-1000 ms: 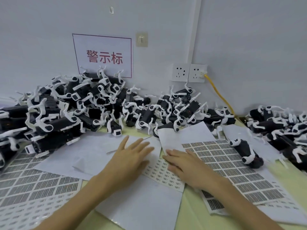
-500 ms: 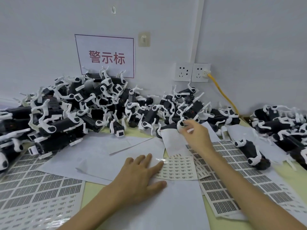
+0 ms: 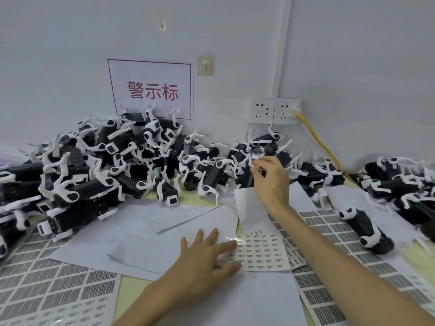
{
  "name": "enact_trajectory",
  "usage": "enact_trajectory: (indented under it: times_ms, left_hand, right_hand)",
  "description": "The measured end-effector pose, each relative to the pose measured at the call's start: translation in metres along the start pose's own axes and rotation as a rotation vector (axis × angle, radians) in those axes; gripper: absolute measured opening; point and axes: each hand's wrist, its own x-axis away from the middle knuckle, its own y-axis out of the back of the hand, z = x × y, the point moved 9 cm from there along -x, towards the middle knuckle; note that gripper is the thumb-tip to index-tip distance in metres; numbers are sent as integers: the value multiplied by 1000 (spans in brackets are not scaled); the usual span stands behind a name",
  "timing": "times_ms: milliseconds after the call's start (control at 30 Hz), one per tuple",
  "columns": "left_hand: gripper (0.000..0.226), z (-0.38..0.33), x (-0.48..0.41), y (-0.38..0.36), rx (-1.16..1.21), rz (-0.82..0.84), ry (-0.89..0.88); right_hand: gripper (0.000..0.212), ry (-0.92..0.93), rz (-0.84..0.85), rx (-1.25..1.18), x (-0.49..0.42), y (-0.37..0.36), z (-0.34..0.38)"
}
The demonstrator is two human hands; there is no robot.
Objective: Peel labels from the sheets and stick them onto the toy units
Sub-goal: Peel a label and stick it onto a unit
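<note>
Left hand (image 3: 204, 252) flat on the label sheet (image 3: 261, 250); right hand (image 3: 268, 175) curled at a toy unit (image 3: 264, 140), grip unclear, probably sticking a label, pressing next.

The right hand (image 3: 270, 182) is curling against the toy units (image 3: 131, 165), hiding whether it is pinching anything. The left hand (image 3: 204, 262) is covering the label sheet's (image 3: 263, 252) left edge, and the labels' print is showing too small to read.
</note>
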Motion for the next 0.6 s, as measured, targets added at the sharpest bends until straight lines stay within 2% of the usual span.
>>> enact_trajectory:
  times_ms: [133,233,300,367,433,533,600]
  left_hand:
    - [48,2,-2,25,122,-92,62]
    - [49,0,-1,63,120,-415,43]
    - [54,-13,3,95,77,-689,-59]
    - [63,-27,-1,118,146,-826,-175]
    - [64,-36,-12,128,352,-826,-251]
    - [43,-40,-35,124,690,-733,-278]
    - [32,-36,-47,113,922,-648,-305]
  right_hand:
    - [15,173,-179,-57,0,36,31]
    - [13,288,-288,-95,9,62,53]
    - [13,368,-331,-110,19,76,69]
    - [13,466,-317,-110,33,81,87]
    - [15,555,-279,-109,53,78,103]
    - [18,615,-270,-115,81,75,112]
    - [26,585,-243,-204,85,77,107]
